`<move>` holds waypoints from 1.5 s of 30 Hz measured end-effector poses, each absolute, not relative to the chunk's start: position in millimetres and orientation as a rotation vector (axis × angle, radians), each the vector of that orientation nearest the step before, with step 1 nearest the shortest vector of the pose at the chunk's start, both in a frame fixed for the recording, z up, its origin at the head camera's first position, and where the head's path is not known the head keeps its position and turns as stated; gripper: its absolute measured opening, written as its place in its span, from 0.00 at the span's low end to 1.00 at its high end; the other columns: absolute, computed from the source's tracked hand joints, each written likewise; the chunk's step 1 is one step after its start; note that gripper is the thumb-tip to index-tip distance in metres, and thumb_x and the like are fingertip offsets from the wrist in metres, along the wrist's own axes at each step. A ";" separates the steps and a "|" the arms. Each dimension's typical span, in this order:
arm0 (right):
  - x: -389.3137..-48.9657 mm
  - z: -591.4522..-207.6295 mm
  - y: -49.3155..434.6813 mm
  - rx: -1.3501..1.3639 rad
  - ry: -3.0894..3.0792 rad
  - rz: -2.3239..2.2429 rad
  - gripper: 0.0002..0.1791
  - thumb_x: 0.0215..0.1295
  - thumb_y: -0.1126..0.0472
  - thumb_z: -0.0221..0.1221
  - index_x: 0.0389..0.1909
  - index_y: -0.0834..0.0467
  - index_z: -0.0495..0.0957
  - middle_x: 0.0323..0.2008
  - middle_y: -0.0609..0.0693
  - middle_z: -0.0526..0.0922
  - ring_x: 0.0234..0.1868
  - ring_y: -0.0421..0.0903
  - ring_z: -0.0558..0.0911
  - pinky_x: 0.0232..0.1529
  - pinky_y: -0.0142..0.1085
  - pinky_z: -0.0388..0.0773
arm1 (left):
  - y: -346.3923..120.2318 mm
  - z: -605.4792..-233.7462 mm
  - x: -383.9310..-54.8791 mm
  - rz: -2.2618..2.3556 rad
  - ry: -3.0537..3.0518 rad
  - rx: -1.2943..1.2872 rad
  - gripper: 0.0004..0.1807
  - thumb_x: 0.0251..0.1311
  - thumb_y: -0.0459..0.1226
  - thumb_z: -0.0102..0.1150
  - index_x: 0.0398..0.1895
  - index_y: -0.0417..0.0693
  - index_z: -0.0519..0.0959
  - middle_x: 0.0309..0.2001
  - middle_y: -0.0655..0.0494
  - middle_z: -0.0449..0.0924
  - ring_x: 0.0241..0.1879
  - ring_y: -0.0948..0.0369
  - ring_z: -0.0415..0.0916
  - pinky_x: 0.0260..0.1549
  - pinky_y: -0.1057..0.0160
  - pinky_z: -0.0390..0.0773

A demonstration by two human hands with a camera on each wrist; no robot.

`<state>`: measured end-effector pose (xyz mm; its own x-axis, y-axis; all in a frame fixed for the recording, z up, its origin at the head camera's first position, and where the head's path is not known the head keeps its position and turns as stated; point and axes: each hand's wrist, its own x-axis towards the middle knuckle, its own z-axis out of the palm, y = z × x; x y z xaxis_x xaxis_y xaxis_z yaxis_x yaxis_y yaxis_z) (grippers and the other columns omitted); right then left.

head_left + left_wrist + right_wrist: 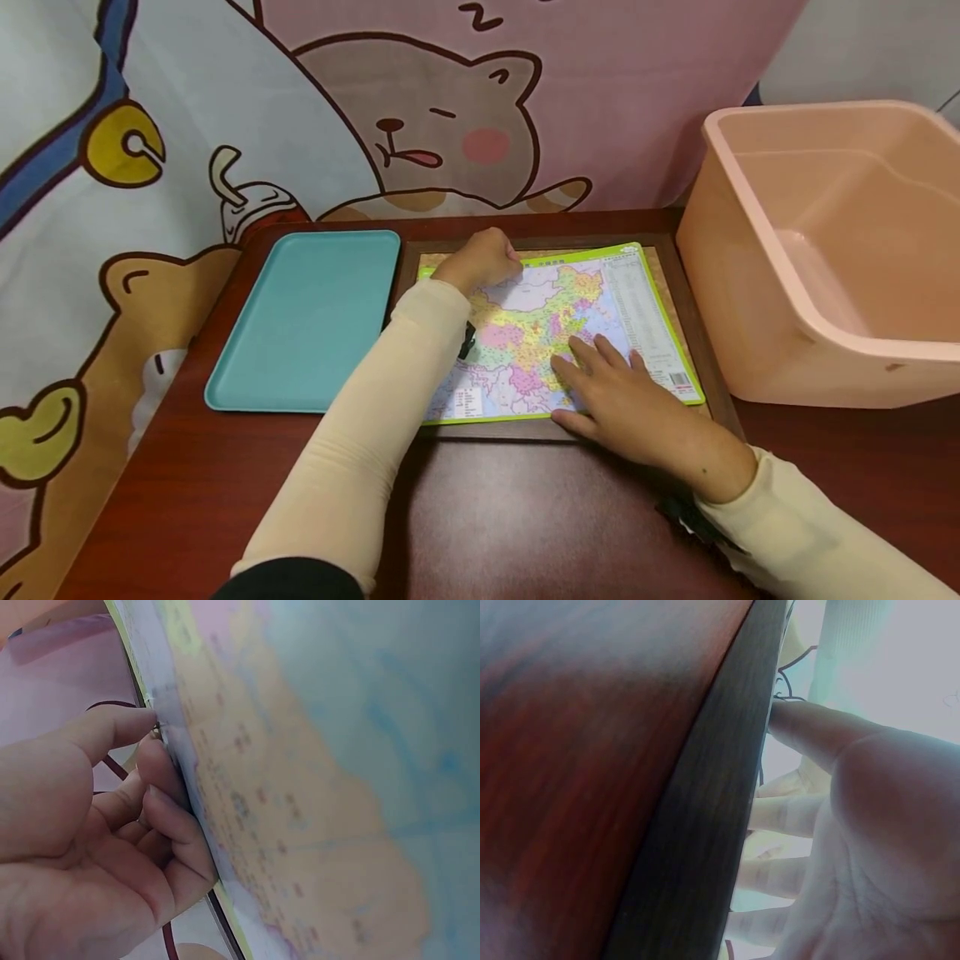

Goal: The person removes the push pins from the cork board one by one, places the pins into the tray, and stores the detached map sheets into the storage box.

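Observation:
A colourful map of China (504,337) with a green border lies slightly askew on a brown-framed cork board (491,431). My left hand (483,260) is at the map's upper edge, fingers curled. Its thumb and index finger pinch a small brass-coloured pushpin (156,733), mostly hidden by the fingertips, against the map's margin. Lower down, my right hand (626,408) rests with fingers spread on the map's lower right part. The right thumb (802,724) lies near the lower edge, by the frame.
A teal tray (307,321) lies left of the board on the dark red wooden table (480,517). Close on the right stands a deep pink plastic bin (757,275). Behind the table hangs a cartoon-printed cloth (622,100).

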<state>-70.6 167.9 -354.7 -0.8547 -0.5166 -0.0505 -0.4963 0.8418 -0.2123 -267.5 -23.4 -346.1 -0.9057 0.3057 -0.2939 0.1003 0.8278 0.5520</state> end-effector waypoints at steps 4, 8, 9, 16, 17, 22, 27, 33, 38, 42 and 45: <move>-70.4 -354.6 167.9 -0.792 2.907 -0.296 0.34 0.68 0.42 0.61 0.68 0.57 0.70 0.71 0.63 0.66 0.70 0.70 0.65 0.56 0.75 0.66 | -23.5 -346.8 -268.0 0.765 2.633 0.306 0.08 0.67 0.39 0.59 0.32 0.46 0.81 0.36 0.55 0.76 0.38 0.60 0.71 0.39 0.62 0.73; -69.7 -354.5 167.9 -0.778 2.894 -0.305 0.34 0.68 0.41 0.60 0.69 0.57 0.70 0.72 0.64 0.66 0.71 0.70 0.64 0.57 0.75 0.65 | -24.1 -347.6 -268.1 0.763 2.629 0.316 0.08 0.67 0.39 0.59 0.33 0.45 0.82 0.36 0.55 0.76 0.38 0.60 0.71 0.40 0.62 0.73; -69.8 -354.5 167.8 -0.780 2.895 -0.306 0.34 0.68 0.41 0.60 0.69 0.56 0.70 0.71 0.64 0.66 0.71 0.70 0.64 0.57 0.75 0.65 | -24.3 -347.7 -268.0 0.766 2.632 0.313 0.08 0.67 0.39 0.59 0.33 0.45 0.82 0.36 0.55 0.76 0.38 0.60 0.71 0.41 0.62 0.73; -69.6 -355.1 168.1 -0.784 2.893 -0.304 0.34 0.68 0.42 0.60 0.68 0.57 0.70 0.71 0.64 0.66 0.71 0.71 0.65 0.56 0.75 0.65 | -25.1 -350.0 -267.5 0.785 2.632 0.339 0.07 0.66 0.38 0.59 0.33 0.45 0.82 0.35 0.55 0.77 0.36 0.60 0.71 0.38 0.62 0.74; -69.4 -355.2 168.2 -0.782 2.890 -0.305 0.34 0.68 0.42 0.60 0.68 0.57 0.70 0.71 0.64 0.66 0.71 0.71 0.65 0.56 0.75 0.65 | -25.2 -350.4 -267.6 0.784 2.631 0.344 0.08 0.66 0.38 0.59 0.32 0.45 0.82 0.35 0.55 0.77 0.36 0.60 0.71 0.37 0.63 0.74; -69.9 -355.3 167.9 -0.789 2.894 -0.303 0.34 0.68 0.42 0.60 0.69 0.57 0.70 0.72 0.64 0.65 0.71 0.71 0.64 0.56 0.75 0.65 | -25.4 -350.3 -268.1 0.783 2.641 0.314 0.08 0.66 0.39 0.59 0.32 0.45 0.81 0.34 0.56 0.76 0.36 0.60 0.71 0.38 0.63 0.73; -69.9 -354.1 168.2 -0.781 2.884 -0.306 0.34 0.69 0.41 0.60 0.69 0.56 0.69 0.72 0.64 0.65 0.71 0.71 0.64 0.56 0.75 0.64 | -25.2 -349.7 -268.5 0.788 2.644 0.348 0.09 0.66 0.39 0.59 0.32 0.44 0.83 0.33 0.56 0.76 0.36 0.61 0.71 0.39 0.63 0.73; -69.8 -352.8 168.1 -0.777 2.879 -0.315 0.34 0.69 0.42 0.59 0.69 0.56 0.69 0.72 0.64 0.64 0.72 0.71 0.63 0.57 0.75 0.64 | -24.9 -348.8 -268.9 0.780 2.664 0.348 0.09 0.66 0.39 0.60 0.32 0.43 0.84 0.34 0.56 0.78 0.37 0.60 0.71 0.42 0.63 0.73; -69.4 -353.0 168.0 -0.771 2.873 -0.320 0.34 0.69 0.42 0.59 0.69 0.56 0.69 0.72 0.64 0.64 0.71 0.71 0.63 0.57 0.75 0.64 | -24.7 -348.5 -267.3 0.784 2.652 0.331 0.09 0.66 0.40 0.60 0.33 0.44 0.84 0.34 0.55 0.79 0.37 0.60 0.72 0.42 0.62 0.74; -69.5 -353.1 168.1 -0.773 2.873 -0.315 0.34 0.69 0.42 0.59 0.69 0.56 0.69 0.72 0.64 0.64 0.72 0.71 0.63 0.57 0.75 0.64 | -25.4 -348.8 -267.8 0.795 2.651 0.321 0.09 0.65 0.40 0.60 0.32 0.44 0.84 0.34 0.56 0.79 0.37 0.60 0.72 0.41 0.63 0.74; -69.9 -352.9 168.4 -0.775 2.877 -0.309 0.34 0.69 0.42 0.59 0.69 0.57 0.69 0.72 0.64 0.64 0.72 0.71 0.63 0.57 0.75 0.64 | -25.3 -348.6 -269.4 0.797 2.648 0.317 0.10 0.66 0.40 0.60 0.32 0.44 0.84 0.33 0.56 0.77 0.36 0.60 0.72 0.40 0.63 0.73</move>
